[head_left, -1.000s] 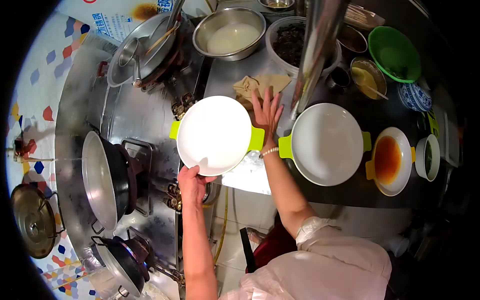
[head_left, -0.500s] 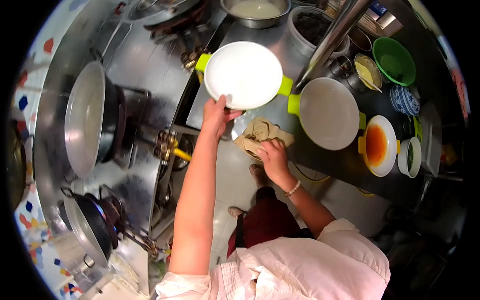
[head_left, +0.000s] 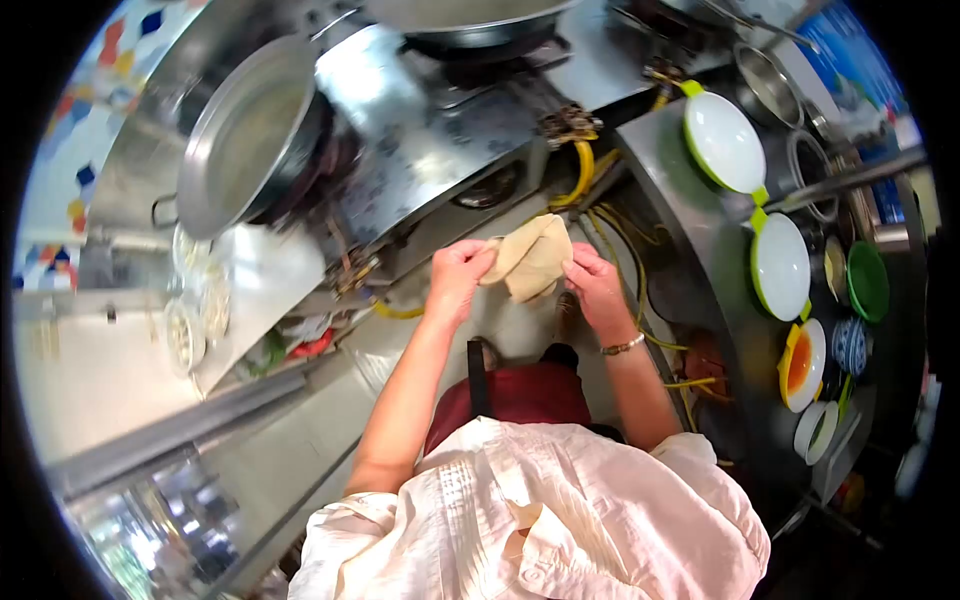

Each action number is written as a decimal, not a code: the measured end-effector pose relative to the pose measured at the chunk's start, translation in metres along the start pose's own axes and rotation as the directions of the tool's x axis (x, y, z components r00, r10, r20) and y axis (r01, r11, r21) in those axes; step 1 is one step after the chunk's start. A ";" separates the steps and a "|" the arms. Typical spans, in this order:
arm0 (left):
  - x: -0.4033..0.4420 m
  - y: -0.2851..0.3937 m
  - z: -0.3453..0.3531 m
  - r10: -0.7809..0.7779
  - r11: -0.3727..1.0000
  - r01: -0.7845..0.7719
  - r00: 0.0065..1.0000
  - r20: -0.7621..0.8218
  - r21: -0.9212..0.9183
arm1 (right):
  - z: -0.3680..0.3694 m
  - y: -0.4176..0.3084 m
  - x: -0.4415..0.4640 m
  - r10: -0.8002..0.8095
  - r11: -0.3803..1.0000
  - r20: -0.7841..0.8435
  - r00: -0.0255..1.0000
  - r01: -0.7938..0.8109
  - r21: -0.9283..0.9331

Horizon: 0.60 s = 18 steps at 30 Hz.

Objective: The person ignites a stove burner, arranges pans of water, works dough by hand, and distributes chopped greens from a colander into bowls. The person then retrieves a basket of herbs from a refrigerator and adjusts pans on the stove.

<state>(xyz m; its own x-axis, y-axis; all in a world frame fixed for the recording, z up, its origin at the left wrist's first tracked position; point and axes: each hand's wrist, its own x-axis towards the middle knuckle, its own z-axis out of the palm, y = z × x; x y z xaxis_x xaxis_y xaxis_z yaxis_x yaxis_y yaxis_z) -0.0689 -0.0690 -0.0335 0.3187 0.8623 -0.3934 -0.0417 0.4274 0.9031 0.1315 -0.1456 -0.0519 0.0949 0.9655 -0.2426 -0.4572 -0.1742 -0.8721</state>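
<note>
While the left hand (head_left: 456, 275) and right hand (head_left: 597, 285) pinch opposite edges of a soft, folded cloth (head_left: 532, 257) above the tiled floor (head_left: 400, 350), round, white, glossy dishes (head_left: 725, 142) line the smooth metal counter (head_left: 690, 220) beyond.

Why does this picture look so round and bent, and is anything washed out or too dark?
Head view: strong wide-angle curving, black corners; white glare on the grey steel stove top; blurry clutter at lower left; deep shadow beneath the dark metal counter at right.
</note>
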 end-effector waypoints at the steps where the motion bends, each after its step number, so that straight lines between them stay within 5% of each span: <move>1: -0.016 0.008 -0.021 -0.010 0.995 -0.003 0.992 -0.129 -0.100 | 0.017 0.008 0.001 -0.033 0.989 -0.035 0.999 0.028 -0.145; 3: -0.045 0.022 -0.047 -0.043 0.987 0.011 0.978 -0.204 -0.160 | 0.037 0.029 0.008 -0.024 0.980 -0.084 0.996 0.007 -0.198; 5: -0.065 0.026 -0.063 0.123 0.946 -0.162 0.981 -0.150 -0.280 | 0.056 0.052 0.018 0.146 0.962 -0.229 0.962 -0.192 -0.196; 7: -0.078 0.024 -0.068 0.115 0.944 -0.125 0.992 -0.053 -0.306 | 0.076 0.070 0.027 0.159 0.955 -0.250 0.955 -0.213 -0.207; 9: -0.092 0.025 -0.064 0.285 0.944 -0.294 0.955 -0.079 -0.151 | 0.091 0.083 0.037 0.155 0.988 -0.279 0.948 -0.150 0.041; 11: -0.109 0.025 -0.059 0.254 0.953 -0.267 0.962 -0.102 -0.141 | 0.093 0.097 0.049 0.108 0.994 -0.247 0.963 -0.098 0.052; 13: -0.121 0.013 -0.055 0.218 0.963 -0.234 0.968 -0.124 -0.135 | 0.107 0.111 0.057 -0.042 0.915 -0.439 0.898 0.211 0.343; 15: -0.126 -0.012 -0.053 0.034 0.983 -0.032 0.999 0.006 -0.179 | 0.105 0.142 0.066 0.115 0.932 -0.369 0.922 0.028 0.361; 17: -0.122 -0.024 -0.051 -0.082 0.984 0.086 0.996 0.032 -0.158 | 0.108 0.141 0.082 0.479 0.639 0.199 0.855 -0.495 0.589; 18: -0.121 -0.029 -0.053 -0.197 0.972 0.205 0.978 0.070 -0.118 | 0.117 0.148 0.086 0.490 0.629 0.204 0.847 -0.506 0.590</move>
<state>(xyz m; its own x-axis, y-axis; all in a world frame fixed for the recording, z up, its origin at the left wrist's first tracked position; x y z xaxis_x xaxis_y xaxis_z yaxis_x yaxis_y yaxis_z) -0.1567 -0.1713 -0.0208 0.3860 0.7399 -0.5510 -0.0868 0.6237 0.7768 -0.0309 -0.0653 -0.1520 -0.3243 0.7721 -0.5465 -0.8574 -0.4840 -0.1749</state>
